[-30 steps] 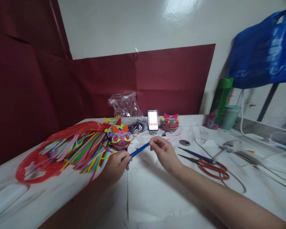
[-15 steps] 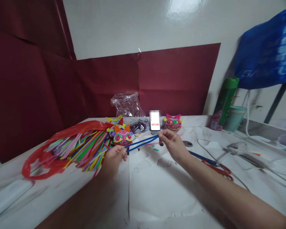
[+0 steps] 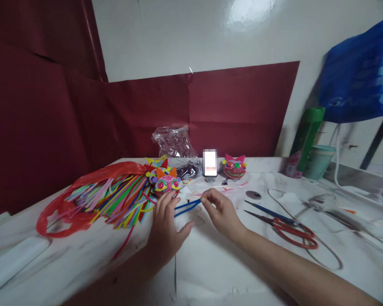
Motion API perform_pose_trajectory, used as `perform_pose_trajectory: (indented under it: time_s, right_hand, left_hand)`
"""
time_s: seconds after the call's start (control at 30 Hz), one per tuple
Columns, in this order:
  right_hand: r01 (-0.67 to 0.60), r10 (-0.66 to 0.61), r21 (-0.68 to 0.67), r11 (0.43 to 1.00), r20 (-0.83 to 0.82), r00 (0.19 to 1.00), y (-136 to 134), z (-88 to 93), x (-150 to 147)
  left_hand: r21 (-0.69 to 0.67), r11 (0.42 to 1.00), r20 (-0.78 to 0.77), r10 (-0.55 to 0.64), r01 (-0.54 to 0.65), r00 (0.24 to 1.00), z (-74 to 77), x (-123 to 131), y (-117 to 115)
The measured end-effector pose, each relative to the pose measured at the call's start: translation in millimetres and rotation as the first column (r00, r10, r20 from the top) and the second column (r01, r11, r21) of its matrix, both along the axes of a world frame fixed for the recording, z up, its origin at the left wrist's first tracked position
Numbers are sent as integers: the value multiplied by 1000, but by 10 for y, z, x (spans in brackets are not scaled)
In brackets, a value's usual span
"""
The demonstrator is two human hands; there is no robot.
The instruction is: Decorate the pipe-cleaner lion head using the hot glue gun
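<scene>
Two strands of blue pipe cleaner (image 3: 195, 201) reach leftward from my right hand (image 3: 221, 211), whose thumb and forefinger pinch them at one end. My left hand (image 3: 166, 222) is spread, thumb well away from the fingers. The far ends of the blue strands pass behind or against its fingers; whether they touch is unclear. Just beyond the left hand sits a colourful lion-like head (image 3: 167, 183) with orange ears, its lower part hidden by my fingertips. A sheet of white paper (image 3: 210, 263) lies beneath both hands.
At left, many coloured pipe cleaners (image 3: 115, 204) spill from a red plastic bag (image 3: 47, 223). Orange-handled scissors (image 3: 295, 233) lie at right beside a blue pen-like tool (image 3: 268, 211). A phone (image 3: 210, 163) and a pink-eared head (image 3: 234, 168) stand at the back.
My left hand has let go of the blue strands and spread its fingers. My right hand has moved left and lower, still pinching them. The scissors show more fully.
</scene>
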State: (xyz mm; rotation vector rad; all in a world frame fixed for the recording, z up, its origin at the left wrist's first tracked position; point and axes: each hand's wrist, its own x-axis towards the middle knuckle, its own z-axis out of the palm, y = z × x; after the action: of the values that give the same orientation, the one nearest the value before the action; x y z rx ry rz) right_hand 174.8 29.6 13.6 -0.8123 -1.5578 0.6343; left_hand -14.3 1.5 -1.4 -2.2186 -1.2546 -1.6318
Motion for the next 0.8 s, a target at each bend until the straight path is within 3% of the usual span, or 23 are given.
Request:
perform_pose_trajectory:
  time_s: [0.07,0.1,0.17,0.23,0.4,0.5,0.6,0.7,0.8]
  right_hand:
    - [-22,8,115,993,124,992,-109,13,-47]
    - [-47,23,148,988,161,987,-156,15,-71]
    - [-94,56,179,979,205,977,-212,12,-104]
    - [-96,69,147,985,179,981,-201,4,-109]
    - [-38,34,-79,996,-57,998,10,-4,-25]
    - [-35,12,-166,985,-138,990,98,25,43]
    - [-11,-22,-200,980,-166,986,150,52,101]
    - [11,-51,-218,976,-181,982,206,49,138]
    - [10,-56,-231,973,-190,980,243,40,151]
  left_hand:
    - [-66,998,-38,-23,21,999,-41,42,-51]
    - [-161,985,-32,-71,65,997,-49,49,-59]
    - [-382,909,21,-171,166,985,-42,41,-51]
    - [-499,837,97,-205,226,974,-21,18,-24]
    - [-483,836,256,-151,262,955,12,-65,109]
    - [-525,828,293,-39,195,955,55,-127,199]
    - [-509,850,266,6,135,964,121,-184,253]
    - [-456,879,230,-36,140,973,136,-214,277]
    - [-514,839,308,-13,178,951,82,-219,308]
